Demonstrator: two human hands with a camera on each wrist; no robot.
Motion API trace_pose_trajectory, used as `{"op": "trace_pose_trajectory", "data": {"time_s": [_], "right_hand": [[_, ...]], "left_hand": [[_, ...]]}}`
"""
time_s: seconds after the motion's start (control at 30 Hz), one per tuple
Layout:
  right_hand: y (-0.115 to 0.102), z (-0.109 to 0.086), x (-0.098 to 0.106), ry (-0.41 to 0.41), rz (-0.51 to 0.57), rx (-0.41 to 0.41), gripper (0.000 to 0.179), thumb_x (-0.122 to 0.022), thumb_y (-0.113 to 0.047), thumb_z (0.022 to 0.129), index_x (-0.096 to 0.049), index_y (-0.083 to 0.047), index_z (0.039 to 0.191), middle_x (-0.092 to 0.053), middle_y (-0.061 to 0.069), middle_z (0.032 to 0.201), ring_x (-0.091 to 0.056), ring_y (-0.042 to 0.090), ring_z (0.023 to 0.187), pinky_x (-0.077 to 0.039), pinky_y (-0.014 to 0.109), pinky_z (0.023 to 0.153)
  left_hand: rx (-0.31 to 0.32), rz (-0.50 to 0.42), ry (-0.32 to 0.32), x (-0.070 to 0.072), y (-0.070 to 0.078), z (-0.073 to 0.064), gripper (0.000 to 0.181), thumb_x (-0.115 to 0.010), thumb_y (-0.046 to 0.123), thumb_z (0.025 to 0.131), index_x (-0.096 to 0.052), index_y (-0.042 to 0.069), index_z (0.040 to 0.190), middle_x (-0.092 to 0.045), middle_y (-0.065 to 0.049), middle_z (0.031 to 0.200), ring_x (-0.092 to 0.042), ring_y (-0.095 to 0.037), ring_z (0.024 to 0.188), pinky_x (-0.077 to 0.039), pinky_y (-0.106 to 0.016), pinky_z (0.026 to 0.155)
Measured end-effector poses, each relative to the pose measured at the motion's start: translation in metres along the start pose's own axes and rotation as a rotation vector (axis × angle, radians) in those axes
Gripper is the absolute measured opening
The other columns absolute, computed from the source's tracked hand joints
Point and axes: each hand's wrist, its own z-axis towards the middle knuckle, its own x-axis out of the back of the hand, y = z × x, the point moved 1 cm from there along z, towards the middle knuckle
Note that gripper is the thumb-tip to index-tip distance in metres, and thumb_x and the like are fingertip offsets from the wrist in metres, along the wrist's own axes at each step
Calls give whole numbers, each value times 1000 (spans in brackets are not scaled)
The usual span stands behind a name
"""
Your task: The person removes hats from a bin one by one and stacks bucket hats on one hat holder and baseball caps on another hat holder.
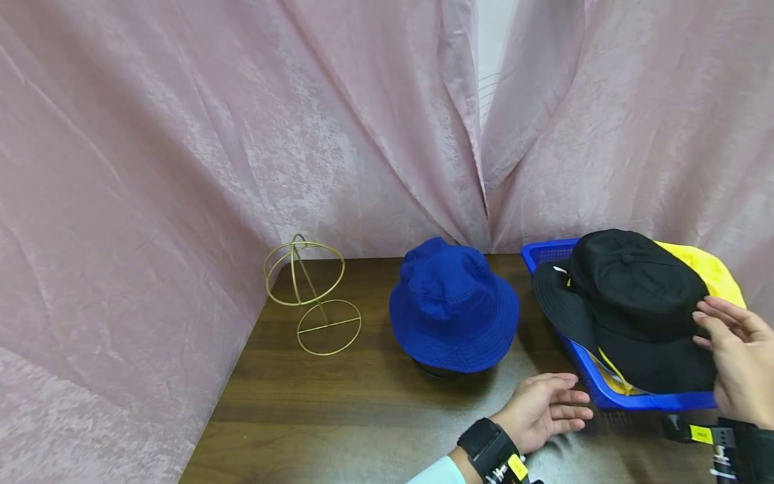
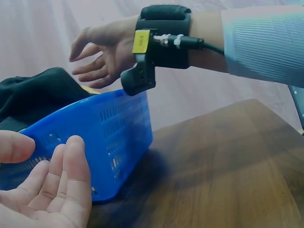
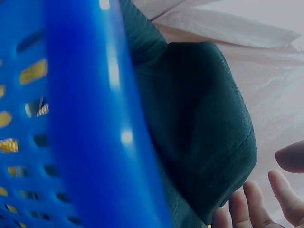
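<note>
A black bucket hat lies on top in the blue plastic basket, its brim spilling over the basket's left side. Behind and under it shows a yellow hat. My right hand is at the black hat's right side, fingertips right at the cloth; in the right wrist view its thumb stands apart from the fingers. Palm up and fingers loosely spread, my left hand is beside the basket's front left corner with nothing in it. A blue bucket hat sits on a dark base left of the basket.
A gold wire hat stand with two rings stands at the table's back left. Pink curtains hang behind and to the left of the wooden table. Black straps with small cameras are worn on both wrists.
</note>
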Motion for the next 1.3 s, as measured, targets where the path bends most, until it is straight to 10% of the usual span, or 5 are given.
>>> {"op": "trace_pose_trajectory", "data": {"time_s": [0.47, 0.7, 0.87, 1.13, 1.3], "right_hand": [[4, 9, 7, -9, -303, -93, 36, -66, -10, 95, -59, -40, 112, -47, -21, 104, -45, -5, 84, -40, 6, 57], [17, 26, 13, -55, -667, -126, 70, -56, -36, 100, -28, -12, 160, -40, 18, 151, -43, 34, 133, -33, 55, 113], [35, 41, 29, -112, -788, -177, 87, -51, -51, 99, -11, -4, 160, -20, 38, 155, -38, 62, 125, -36, 73, 98], [66, 77, 50, -139, -883, -183, 103, -51, -64, 93, -6, 1, 159, -14, 39, 156, -34, 64, 127, -37, 76, 93], [48, 61, 45, -152, -855, -200, 96, -51, -54, 97, -4, 2, 159, -10, 36, 159, -32, 63, 132, -37, 74, 96]], "left_hand": [[-48, 26, -19, -24, -4, -4, 7, -69, 10, 94, -66, 6, 99, -74, -13, 91, -72, -39, 92, -60, -35, 73], [-68, 41, 52, -30, -2, -2, 8, -72, 4, 92, -65, 8, 95, -72, -10, 80, -74, -34, 83, -60, -35, 68], [-97, 59, 96, -32, 1, 0, 7, -72, 2, 91, -67, 7, 89, -72, -11, 77, -70, -21, 63, -60, -34, 64], [-141, 57, 154, -33, 7, 8, 12, -72, 0, 91, -66, 9, 86, -69, -9, 72, -58, -11, 49, -59, -32, 59], [-168, 64, 168, -32, 10, 12, 11, -72, 0, 91, -67, 9, 86, -69, -8, 72, -55, -10, 47, -58, -30, 55]]}}
